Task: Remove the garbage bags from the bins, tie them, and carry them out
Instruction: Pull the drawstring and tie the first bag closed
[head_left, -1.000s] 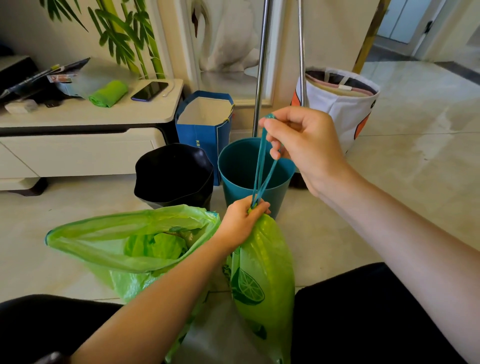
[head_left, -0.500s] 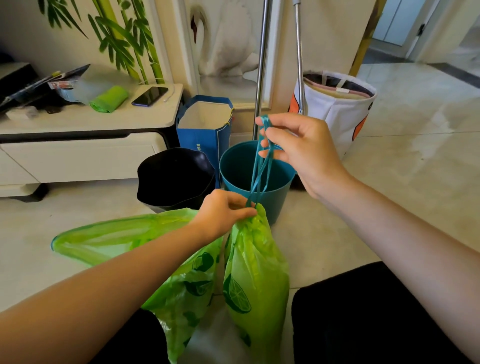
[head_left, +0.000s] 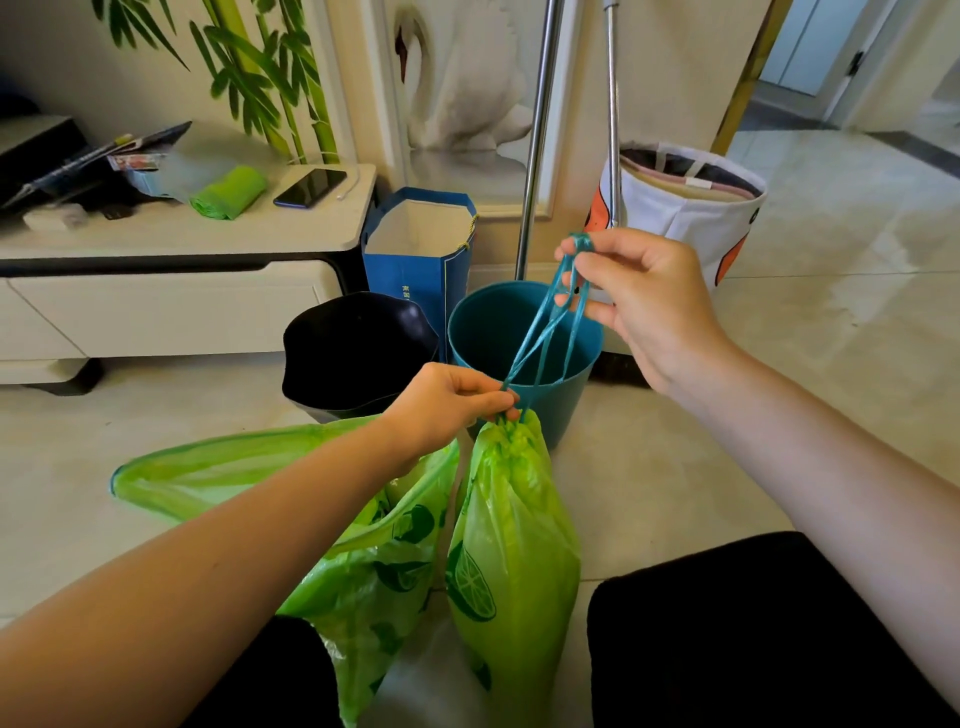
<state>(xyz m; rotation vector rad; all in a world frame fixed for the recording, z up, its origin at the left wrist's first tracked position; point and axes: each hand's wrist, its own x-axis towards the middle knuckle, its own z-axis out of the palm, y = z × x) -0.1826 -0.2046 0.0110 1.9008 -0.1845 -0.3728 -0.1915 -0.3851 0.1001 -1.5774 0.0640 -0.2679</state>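
Observation:
A green garbage bag (head_left: 511, 545) with lime prints hangs in front of me, its neck gathered tight. My left hand (head_left: 447, 405) pinches that neck where the teal drawstring (head_left: 545, 332) comes out. My right hand (head_left: 639, 296) holds the drawstring loops up and to the right, stretched taut. A second green bag (head_left: 249, 467) lies open on the floor at the left, under my left forearm. Behind them stand a teal bin (head_left: 483, 332) and a black bin (head_left: 358, 348), both without a liner that I can see.
A blue paper bag (head_left: 415, 260) stands behind the bins. A white fabric basket (head_left: 685, 208) and two metal poles (head_left: 540, 130) are at the right. A low white cabinet (head_left: 182, 291) at the left holds a phone and a roll of green bags. Tiled floor extends right toward a doorway.
My right hand has moved right and spread the drawstring loops apart. My left hand has shifted from on top of the bag's neck to pinching it from the left.

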